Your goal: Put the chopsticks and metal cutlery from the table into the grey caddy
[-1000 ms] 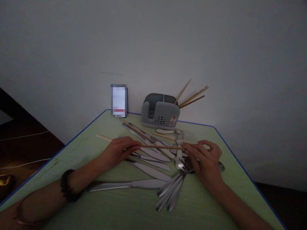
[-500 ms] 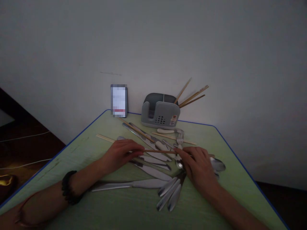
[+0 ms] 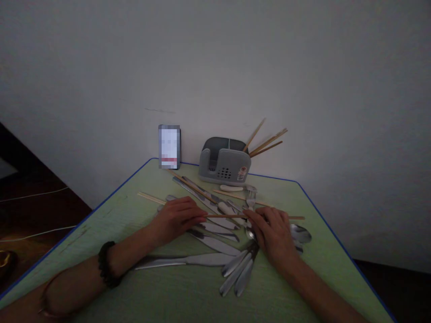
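A wooden chopstick [image 3: 225, 216] lies crosswise between my two hands, above the pile of cutlery. My left hand [image 3: 178, 216] is closed on its left end, fingertips pinched together. Farther along, my right hand [image 3: 274, 229] grips it from above, and its right end sticks out past the fingers. Beneath are several table knives [image 3: 215, 242], a fork [image 3: 250, 197] and more chopsticks [image 3: 195, 186]. Several spoon handles [image 3: 237, 269] fan out in front of my right hand, and a spoon bowl [image 3: 301, 233] shows to its right.
A grey cutlery holder [image 3: 232, 166] stands at the back against the wall, several chopsticks [image 3: 269, 141] leaning out of its right side. To its left a phone [image 3: 169, 147] with a lit screen is propped up. The green table [image 3: 175, 296] has a blue edge.
The view has shifted slightly. Both hands keep hold of the chopstick, and more of its right end now shows beyond my right hand. The cutlery below lies as before.
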Demonstrator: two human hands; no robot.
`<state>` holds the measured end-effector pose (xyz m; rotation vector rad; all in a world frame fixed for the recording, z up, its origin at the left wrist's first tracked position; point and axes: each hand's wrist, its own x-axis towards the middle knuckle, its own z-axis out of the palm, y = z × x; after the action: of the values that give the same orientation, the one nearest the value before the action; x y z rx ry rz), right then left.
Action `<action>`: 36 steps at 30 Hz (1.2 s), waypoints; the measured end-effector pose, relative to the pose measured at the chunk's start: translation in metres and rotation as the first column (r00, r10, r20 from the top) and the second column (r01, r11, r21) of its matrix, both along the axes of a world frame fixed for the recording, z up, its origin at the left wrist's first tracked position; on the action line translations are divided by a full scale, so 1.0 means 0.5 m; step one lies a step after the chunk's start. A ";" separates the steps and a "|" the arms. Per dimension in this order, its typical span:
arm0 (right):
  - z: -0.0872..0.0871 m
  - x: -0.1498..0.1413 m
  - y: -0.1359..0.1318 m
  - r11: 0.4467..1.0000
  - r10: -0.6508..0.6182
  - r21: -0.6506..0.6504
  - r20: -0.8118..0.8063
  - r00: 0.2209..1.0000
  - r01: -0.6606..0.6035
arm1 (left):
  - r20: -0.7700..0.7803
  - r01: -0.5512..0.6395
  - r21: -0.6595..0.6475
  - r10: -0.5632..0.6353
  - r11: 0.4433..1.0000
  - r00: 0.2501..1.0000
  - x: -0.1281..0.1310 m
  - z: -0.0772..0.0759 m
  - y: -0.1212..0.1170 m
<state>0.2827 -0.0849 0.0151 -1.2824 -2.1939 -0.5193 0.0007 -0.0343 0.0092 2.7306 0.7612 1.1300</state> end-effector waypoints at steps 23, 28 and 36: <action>0.226 -0.197 0.153 0.413 -0.037 -0.522 -0.828 0.559 -0.746 | 0.053 -0.059 -0.263 0.075 0.963 0.996 -0.009 0.003 -0.009; 0.178 -0.195 0.170 0.350 -0.078 -0.481 -0.870 0.487 -0.804 | 0.006 -0.170 -0.339 0.182 0.925 0.983 -0.005 -0.007 -0.008; 0.209 -0.136 0.185 0.431 -0.102 -0.446 -0.888 0.449 -0.785 | 0.010 -0.190 -0.327 0.204 0.926 0.979 -0.002 -0.016 -0.004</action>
<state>0.2147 0.0077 0.1197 -0.9084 -1.6651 1.3683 -0.0001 -0.0366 0.0015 2.3911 1.1263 0.9887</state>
